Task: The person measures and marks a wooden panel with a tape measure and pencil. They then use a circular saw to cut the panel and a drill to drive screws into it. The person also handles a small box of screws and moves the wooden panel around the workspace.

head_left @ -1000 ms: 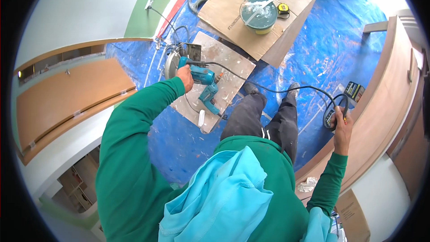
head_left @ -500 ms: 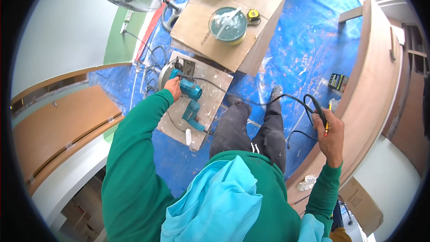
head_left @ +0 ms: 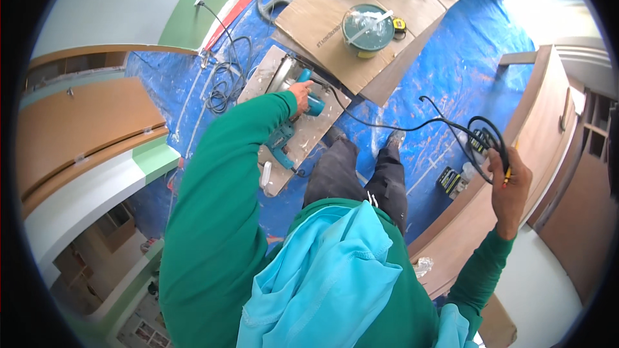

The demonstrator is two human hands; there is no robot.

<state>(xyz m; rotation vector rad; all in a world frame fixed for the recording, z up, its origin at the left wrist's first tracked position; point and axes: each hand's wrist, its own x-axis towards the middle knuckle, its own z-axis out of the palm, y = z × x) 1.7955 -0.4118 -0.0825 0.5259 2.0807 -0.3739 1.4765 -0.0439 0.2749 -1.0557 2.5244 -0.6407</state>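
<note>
head camera: a worker's left hand (head_left: 299,98) curls around the handle of a teal circular saw (head_left: 314,105), fingertips partly hidden, as the tool sits on a stained board (head_left: 307,140), seemingly placed to give it a flat base over the blue sheet (head_left: 445,71). the right hand (head_left: 510,187), well apart, is closed on loops of black cable (head_left: 412,127) strung from the saw, apparently gathering slack off the floor; a thin yellow stick (head_left: 507,176) is tucked in alongside. nearer the person, a second teal tool (head_left: 279,144) lies on the board.
</note>
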